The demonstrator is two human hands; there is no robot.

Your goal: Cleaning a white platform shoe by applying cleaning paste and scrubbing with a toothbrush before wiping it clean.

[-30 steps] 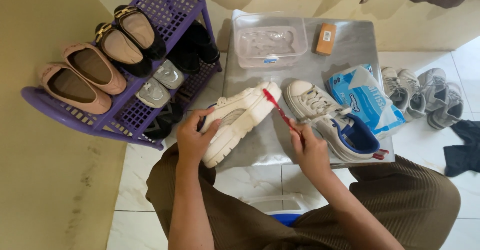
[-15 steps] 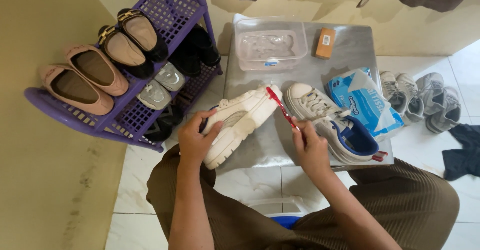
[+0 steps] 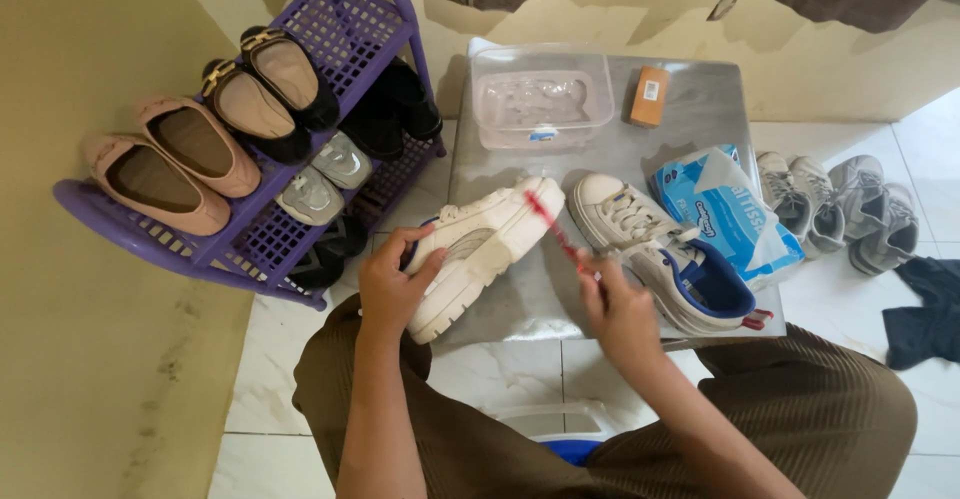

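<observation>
My left hand [image 3: 392, 281] grips the heel end of a chunky white sneaker [image 3: 480, 249], tilted on its side with the sole facing me. A red toothbrush [image 3: 551, 229] is in my right hand [image 3: 618, 304], its head touching the sneaker's toe. A second white sneaker with a blue lining [image 3: 660, 249] lies just right of my right hand. Both shoes are over a grey metal tray [image 3: 690, 109] on the floor.
A clear plastic tub [image 3: 541, 99] and a small brown block [image 3: 649, 96] sit at the tray's far end, a blue wipes pack [image 3: 725, 214] on its right. Purple shoe rack [image 3: 270, 229] with several shoes stands left. Grey sneakers [image 3: 835, 209] and dark cloth [image 3: 930, 309] lie right.
The toothbrush head has moved along the white sneaker's toe edge, slightly down and toward me. My left hand keeps the same hold on the shoe.
</observation>
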